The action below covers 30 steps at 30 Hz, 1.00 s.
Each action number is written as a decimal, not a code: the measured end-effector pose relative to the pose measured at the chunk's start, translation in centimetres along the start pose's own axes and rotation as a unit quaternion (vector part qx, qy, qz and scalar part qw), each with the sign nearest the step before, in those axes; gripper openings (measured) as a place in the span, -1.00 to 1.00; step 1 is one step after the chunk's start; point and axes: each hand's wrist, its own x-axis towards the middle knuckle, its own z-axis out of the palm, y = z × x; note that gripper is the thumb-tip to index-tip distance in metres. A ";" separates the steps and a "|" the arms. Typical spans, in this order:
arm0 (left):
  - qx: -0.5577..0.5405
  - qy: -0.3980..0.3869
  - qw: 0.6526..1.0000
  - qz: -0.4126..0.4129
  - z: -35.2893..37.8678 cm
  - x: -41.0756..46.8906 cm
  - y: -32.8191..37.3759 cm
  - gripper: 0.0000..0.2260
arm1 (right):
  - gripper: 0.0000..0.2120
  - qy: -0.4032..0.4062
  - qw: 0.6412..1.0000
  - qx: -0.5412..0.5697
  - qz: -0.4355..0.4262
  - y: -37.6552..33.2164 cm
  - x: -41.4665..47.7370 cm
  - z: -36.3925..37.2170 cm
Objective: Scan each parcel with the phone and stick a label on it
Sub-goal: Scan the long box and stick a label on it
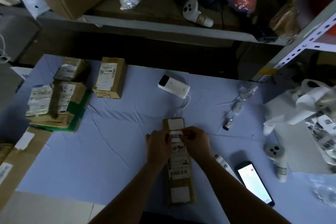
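Brown parcel (179,182), white black-printed label (176,136)

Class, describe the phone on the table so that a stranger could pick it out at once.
Start at the pale blue tablecloth and find the long brown parcel in the middle. To its right, near the front edge, lies the phone, flat and dark-framed. Unlike the white power bank farther back, its screen glows white.

My table (112,151) (blue sheet, pretty wrinkled) has a long parcel (180,183) in the middle, lit phone (254,182) to its right, power bank (173,87) behind, box stack (60,96) far left.
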 end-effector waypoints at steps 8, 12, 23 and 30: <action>0.053 -0.096 0.990 0.087 0.5 0.1 -1.0 -0.70 | -0.90 -0.006 0.995 -0.098 -0.002 1.3 0.1 0.4; 0.051 -0.090 0.991 0.081 0.2 0.0 -1.7 -0.70 | -0.83 0.007 0.999 -0.041 0.016 1.6 -0.5 0.2; -0.272 -0.104 0.950 -0.115 -0.7 -6.2 -2.9 -0.82 | -0.74 -0.069 0.992 0.068 0.084 2.4 -5.7 0.6; -0.376 -0.040 0.912 -0.158 -4.0 -12.6 -3.1 -0.67 | -0.77 -0.134 0.977 0.164 0.039 1.5 -10.5 2.5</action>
